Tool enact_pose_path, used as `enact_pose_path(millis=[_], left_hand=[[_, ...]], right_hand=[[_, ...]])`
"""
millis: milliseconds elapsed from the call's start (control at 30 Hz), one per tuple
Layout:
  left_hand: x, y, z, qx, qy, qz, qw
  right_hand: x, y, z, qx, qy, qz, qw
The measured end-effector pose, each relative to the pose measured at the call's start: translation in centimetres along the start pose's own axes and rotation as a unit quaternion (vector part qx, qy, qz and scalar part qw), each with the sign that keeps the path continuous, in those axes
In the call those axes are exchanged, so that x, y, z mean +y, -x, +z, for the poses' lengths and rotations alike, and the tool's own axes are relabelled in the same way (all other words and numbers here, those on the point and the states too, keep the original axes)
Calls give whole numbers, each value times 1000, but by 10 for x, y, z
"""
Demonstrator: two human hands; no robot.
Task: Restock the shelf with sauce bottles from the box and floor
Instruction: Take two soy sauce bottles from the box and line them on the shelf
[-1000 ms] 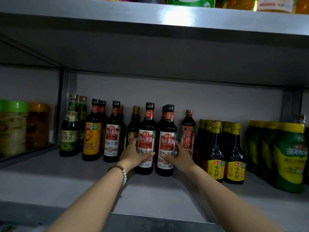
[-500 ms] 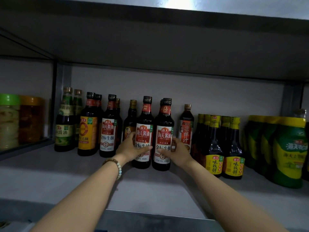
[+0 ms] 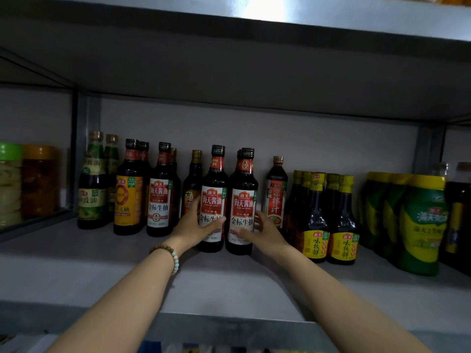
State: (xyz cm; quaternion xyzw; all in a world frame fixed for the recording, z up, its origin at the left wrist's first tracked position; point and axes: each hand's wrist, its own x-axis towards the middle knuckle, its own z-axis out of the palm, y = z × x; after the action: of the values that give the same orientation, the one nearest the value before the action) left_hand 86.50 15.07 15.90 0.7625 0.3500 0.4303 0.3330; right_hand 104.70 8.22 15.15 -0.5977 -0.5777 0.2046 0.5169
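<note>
A green-lidded jar [image 3: 10, 184] stands beside an orange-lidded jar [image 3: 38, 182] at far left; green-and-yellow canisters [image 3: 420, 225] crowd the right.

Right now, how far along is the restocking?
Done: many bottles already stand along the shelf. In hand: the left hand grips one red-label bottle, the right hand its twin, both standing. Left: cannot tell; remaining stock is out of view.

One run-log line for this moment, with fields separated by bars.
left hand: grips left red-label bottle | right hand: grips right red-label bottle | both: upright, side by side on shelf
</note>
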Motion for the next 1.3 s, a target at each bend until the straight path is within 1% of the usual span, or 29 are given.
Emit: enact_pose_path(millis=[100,133,267,367,433,533,700,867,933,1000,1100,1300], left_hand=[[17,14,-3,35,-7,-1,999],[22,20,-6,36,-13,-3,999],[35,50,-16,-12,-87,3,996],[51,78,-8,-18,-132,25,991],[67,99,6,-26,-149,44,987],[95,135,40,-39,-153,63,985],[143,200,117,-46,-205,116,971],[167,269,215,-54,-253,137,956],[167,294,255,-42,-283,155,946],[160,316,292,-47,-294,151,943],[139,346,338,-100,-300,122,941],[73,392,417,-215,-327,44,919]], right_hand=[[-10,17,-16,21,0,35,999],[-13,23,-25,23,7,33,999],[-21,60,-69,-14,74,16,997],[-25,95,-105,-10,107,12,994],[-27,119,-129,1,135,5,991],[-29,161,-161,-5,182,-22,983],[-18,236,-219,-30,291,-70,954],[31,311,-282,-58,358,-60,930],[59,342,-305,-65,363,-68,927],[90,371,-324,-65,351,-72,931],[144,410,-339,-70,337,-43,938],[266,487,-336,-131,338,59,930]])
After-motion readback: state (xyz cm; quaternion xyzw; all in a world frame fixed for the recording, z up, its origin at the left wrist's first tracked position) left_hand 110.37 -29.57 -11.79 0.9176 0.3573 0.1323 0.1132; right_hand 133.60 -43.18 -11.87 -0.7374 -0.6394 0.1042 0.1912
